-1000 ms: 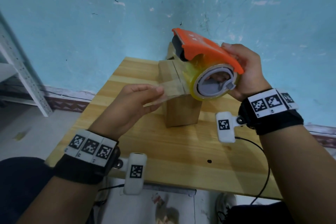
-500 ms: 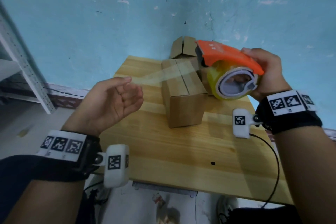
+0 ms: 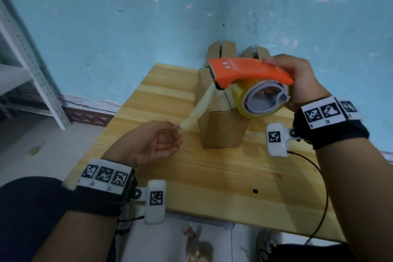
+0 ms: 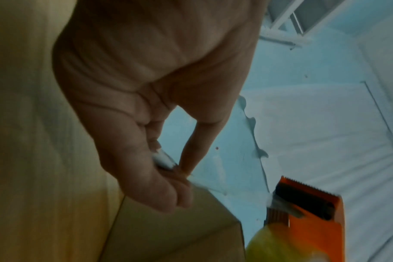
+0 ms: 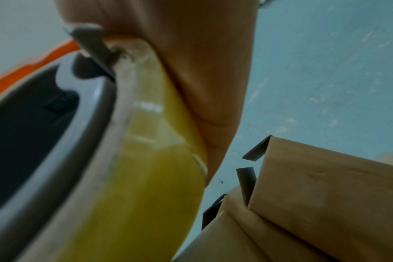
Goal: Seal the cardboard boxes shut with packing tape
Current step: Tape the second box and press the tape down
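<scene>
- A pale wooden tabletop (image 3: 212, 176) is standing against a chipped light-blue wall (image 3: 148, 27); a white perforated metal shelf upright (image 3: 32, 66) is showing at the left edge.
- A closed cardboard box (image 3: 221, 130) is sitting upright near the tabletop's far end. Two further boxes (image 3: 223, 49) with raised flaps are standing behind it by the wall.
- The right hand (image 3: 302, 78) is holding an orange tape dispenser (image 3: 251, 70) just above the closed box, fingers wrapping over its top; this grip is closing round the dispenser. A yellowish tape roll (image 3: 263, 100) is sitting in it.
- A strip of tape (image 3: 197, 110) is running taut from the dispenser's cutter end down to the left hand (image 3: 153, 142).
- The left hand is hovering over the tabletop, just left of the closed box, palm turning sideways. Its grip is pinching the strip's free end between thumb and fingertips (image 4: 180, 191).
- Both wrists are wearing black bands with printed square markers.
</scene>
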A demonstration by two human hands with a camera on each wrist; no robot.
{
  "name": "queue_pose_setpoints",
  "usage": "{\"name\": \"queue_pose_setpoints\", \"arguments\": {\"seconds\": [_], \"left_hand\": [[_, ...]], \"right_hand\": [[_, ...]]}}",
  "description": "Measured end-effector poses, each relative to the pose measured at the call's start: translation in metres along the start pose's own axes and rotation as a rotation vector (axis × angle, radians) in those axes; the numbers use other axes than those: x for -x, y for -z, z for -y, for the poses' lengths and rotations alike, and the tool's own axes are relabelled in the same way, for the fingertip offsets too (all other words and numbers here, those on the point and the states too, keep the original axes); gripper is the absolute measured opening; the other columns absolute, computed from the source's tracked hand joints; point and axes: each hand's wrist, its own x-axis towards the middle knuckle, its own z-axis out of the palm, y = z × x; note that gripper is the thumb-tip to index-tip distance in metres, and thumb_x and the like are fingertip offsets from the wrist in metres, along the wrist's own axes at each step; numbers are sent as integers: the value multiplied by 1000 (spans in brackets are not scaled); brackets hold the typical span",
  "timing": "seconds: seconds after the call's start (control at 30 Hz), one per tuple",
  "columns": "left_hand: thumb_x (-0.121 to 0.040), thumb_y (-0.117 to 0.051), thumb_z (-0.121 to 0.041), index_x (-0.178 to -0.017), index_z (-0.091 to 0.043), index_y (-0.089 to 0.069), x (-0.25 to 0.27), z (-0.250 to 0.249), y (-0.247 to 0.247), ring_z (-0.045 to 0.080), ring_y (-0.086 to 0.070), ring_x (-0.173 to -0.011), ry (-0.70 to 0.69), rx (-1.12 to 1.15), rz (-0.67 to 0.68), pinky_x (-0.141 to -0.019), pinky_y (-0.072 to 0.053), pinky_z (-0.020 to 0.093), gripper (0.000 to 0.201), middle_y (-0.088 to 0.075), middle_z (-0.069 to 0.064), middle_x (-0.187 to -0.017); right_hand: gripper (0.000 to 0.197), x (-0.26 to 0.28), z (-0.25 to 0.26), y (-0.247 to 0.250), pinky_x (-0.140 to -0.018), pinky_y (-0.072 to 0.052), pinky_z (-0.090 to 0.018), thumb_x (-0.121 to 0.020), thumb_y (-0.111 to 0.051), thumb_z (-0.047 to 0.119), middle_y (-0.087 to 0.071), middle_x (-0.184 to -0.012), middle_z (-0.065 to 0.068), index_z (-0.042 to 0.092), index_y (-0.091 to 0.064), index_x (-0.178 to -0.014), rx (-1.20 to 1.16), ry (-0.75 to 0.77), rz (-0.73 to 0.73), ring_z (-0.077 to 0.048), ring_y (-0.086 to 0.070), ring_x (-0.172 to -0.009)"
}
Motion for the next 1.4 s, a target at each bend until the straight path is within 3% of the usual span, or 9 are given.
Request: {"name": "queue_pose_setpoints", "arguments": {"seconds": [0.17, 0.33, 0.43, 0.67, 0.83, 0.97, 1.1, 1.23, 1.4], "left_hand": [[-91, -67, -16, -92, -6, -66, -11, 15, -18, 17, -70, -64, 41, -50, 33, -59, -60, 28, 10, -70, 9, -76], [-95, -61, -15, -84, -5, -64, -20, 21, -35, 17, -66, -61, 40, -43, 30, -60, -61, 29, 15, -66, 9, -70], [-96, -59, -16, -80, -7, -61, -24, 22, -37, 14, -61, -54, 47, -31, 11, -54, -58, 25, 18, -63, 7, -64], [-97, -59, -14, -95, -4, -61, -32, 23, -42, 10, -59, -51, 67, 11, 44, -47, -52, 19, 10, -58, 6, -68], [-99, -58, -13, -82, -2, -58, -40, 25, -47, 8, -53, -45, 48, 52, 7, -37, -43, 12, 20, -51, 7, -66], [-101, -52, -19, -89, -5, -57, -34, 23, -49, 10, -49, -48, 36, -109, 16, -35, -37, 12, 19, -51, 6, -62], [-102, -43, -30, -76, -14, -52, -31, 16, -50, 9, -42, -41, 79, -313, 41, -33, -24, 12, 32, -46, 2, -54], [-101, -43, -35, -84, -6, -56, -31, 15, -50, 13, -38, -43, 64, -471, 22, -36, -24, 17, 36, -48, 3, -45], [-97, -47, -24, -80, -5, -54, -28, 15, -56, 13, -38, -33, 11, -641, -26, -38, -28, 20, 26, -49, 2, -40]], "right_hand": [[21, 3, -2, 6, -53, -41, -24, -81, -58, 22, -56, -52, -2, 13, -62, -62, 2, -3, 37, -16, -50, -47], [25, 4, -3, 4, -52, -40, -23, -82, -57, 21, -54, -50, -1, 15, -61, -59, -2, -12, 51, -16, -49, -45], [22, 4, -3, 2, -51, -41, -23, -83, -57, 21, -55, -51, -2, 13, -61, -63, -1, -31, 46, -16, -49, -46], [25, 6, 1, -4, -49, -43, -20, -76, -59, 24, -56, -48, -2, 16, -63, -52, -1, -34, 40, -14, -51, -43], [28, 6, 3, -6, -49, -44, -19, -75, -58, 24, -57, -48, -1, 18, -65, -49, 36, -31, 51, -13, -52, -42], [25, 5, 1, -5, -51, -45, -21, -75, -60, 24, -58, -50, -2, 17, -65, -51, 28, -30, 42, -15, -53, -44], [25, 3, 1, -5, -52, -44, -22, -73, -61, 24, -57, -49, -2, 18, -63, -49, 35, -32, 26, -15, -52, -44], [24, 3, 1, -4, -51, -43, -21, -73, -61, 24, -56, -49, -1, 17, -62, -50, 26, -34, 31, -14, -51, -43], [30, 4, -1, 2, -51, -41, -22, -80, -56, 23, -55, -48, 1, 17, -63, -52, -23, -15, 51, -13, -49, -43]]}}
